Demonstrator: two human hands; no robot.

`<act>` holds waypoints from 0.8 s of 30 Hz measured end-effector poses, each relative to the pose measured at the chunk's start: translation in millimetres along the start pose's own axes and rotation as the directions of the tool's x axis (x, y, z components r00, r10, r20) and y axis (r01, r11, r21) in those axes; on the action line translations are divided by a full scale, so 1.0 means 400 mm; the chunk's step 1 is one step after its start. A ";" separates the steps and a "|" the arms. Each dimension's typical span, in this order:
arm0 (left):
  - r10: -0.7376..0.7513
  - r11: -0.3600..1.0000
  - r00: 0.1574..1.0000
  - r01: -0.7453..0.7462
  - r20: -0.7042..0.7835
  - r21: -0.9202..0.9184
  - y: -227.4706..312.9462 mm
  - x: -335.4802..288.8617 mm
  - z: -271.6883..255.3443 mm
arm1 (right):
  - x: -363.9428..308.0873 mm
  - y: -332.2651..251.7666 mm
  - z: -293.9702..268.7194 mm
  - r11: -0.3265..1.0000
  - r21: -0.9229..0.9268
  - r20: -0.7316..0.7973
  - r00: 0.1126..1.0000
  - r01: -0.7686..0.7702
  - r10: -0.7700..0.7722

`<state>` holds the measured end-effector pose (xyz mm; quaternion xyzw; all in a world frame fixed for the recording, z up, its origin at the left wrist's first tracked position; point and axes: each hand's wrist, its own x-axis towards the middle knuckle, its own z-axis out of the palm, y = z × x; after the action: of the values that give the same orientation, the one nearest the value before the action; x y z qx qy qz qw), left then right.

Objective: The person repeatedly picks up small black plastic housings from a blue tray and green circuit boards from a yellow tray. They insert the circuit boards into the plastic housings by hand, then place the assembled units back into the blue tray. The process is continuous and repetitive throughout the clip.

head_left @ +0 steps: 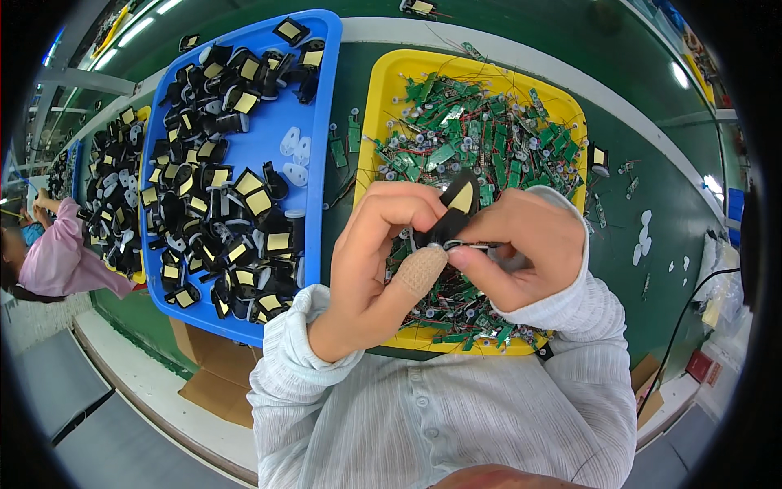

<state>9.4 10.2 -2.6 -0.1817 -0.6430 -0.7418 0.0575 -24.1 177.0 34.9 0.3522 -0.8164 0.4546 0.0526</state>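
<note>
My left hand [371,265] is closed on a small black plastic housing [462,200] with a pale yellow pad on one face. A tan bandage [423,270] wraps the left thumb, which presses near the housing's lower end. From the right, my right hand [525,248] pinches a thin, narrow part against that same end; the fingers hide most of it, so its kind is unclear. Both hands are over a yellow tray [376,90] heaped with green circuit boards [440,155] that carry thin wires and small round pieces.
Left of the hands, a blue tray [324,106] holds many black housings [208,183] and white oval pieces [295,147]. More white pieces [643,236] lie on the green table [619,269] at right. A co-worker in a pink sleeve [65,244] sits far left. A black cable [680,318] curves at right.
</note>
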 end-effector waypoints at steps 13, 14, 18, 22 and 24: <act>0.031 0.995 0.999 -0.027 -0.041 0.099 0.006 0.000 0.001 | -0.003 -0.013 -0.010 0.999 0.011 0.006 0.999 -0.049 0.049; 0.081 0.981 0.996 -0.073 -0.035 0.179 0.007 0.003 -0.002 | -0.004 -0.013 -0.012 0.998 0.008 0.013 0.998 -0.055 0.055; 0.218 0.909 0.976 -0.206 0.007 0.362 0.013 0.016 -0.007 | -0.007 -0.008 -0.010 0.999 0.029 -0.008 0.999 -0.037 0.037; 0.277 0.849 0.959 -0.271 0.053 0.453 0.016 0.017 -0.009 | -0.007 -0.008 -0.013 0.999 0.031 0.011 0.999 -0.035 0.034; 0.289 0.840 0.956 -0.279 0.052 0.465 0.018 0.015 -0.008 | -0.006 -0.009 -0.017 0.998 0.044 0.035 0.998 -0.046 0.045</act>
<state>5.5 6.7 5.9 -0.2483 -0.7680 -0.5497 0.2152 -21.6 182.2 40.5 0.3425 -0.8146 0.4677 0.0203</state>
